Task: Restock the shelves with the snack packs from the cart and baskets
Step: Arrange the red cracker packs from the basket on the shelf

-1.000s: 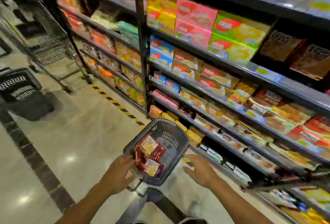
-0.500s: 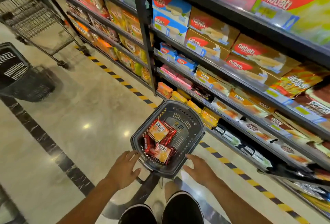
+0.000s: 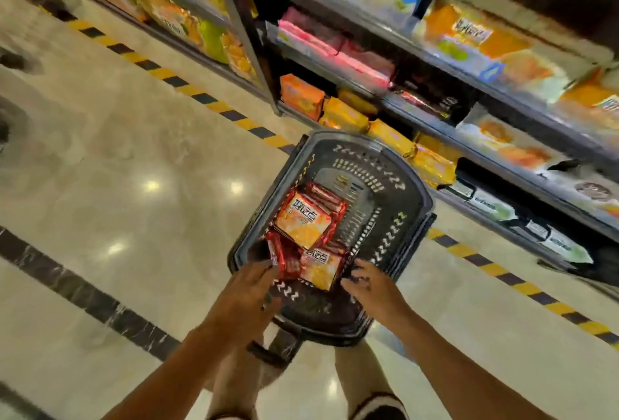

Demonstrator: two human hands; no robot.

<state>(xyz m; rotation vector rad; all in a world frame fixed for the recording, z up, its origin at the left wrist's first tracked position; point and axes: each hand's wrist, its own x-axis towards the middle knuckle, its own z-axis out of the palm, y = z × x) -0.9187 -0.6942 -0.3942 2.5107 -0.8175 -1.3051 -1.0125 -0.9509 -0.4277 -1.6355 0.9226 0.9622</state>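
Note:
A dark plastic basket (image 3: pixel 398 205) stands on the floor just in front of the bottom shelf. Several red and orange snack packs (image 3: pixel 303 223) lie in its near left part. My left hand (image 3: pixel 246 289) reaches over the near rim, its fingertips at the red packs. My right hand (image 3: pixel 370 285) reaches in beside it, fingers spread, touching the edge of the nearest orange pack (image 3: pixel 320 268). Neither hand plainly grips a pack. The shelves (image 3: pixel 445 124) run along the right, stocked with orange, yellow, pink and blue packs.
A yellow and black hazard stripe (image 3: pixel 201 97) runs on the glossy floor along the shelf base. A dark inlaid band (image 3: pixel 87 295) crosses the floor at left. My legs and shoes (image 3: pixel 375 406) stand right behind the basket. A black shelf upright (image 3: pixel 254 51) rises behind it.
My view has dropped lower and closer to the basket. Both hands have moved from outside the near rim forward into the basket, onto the packs.

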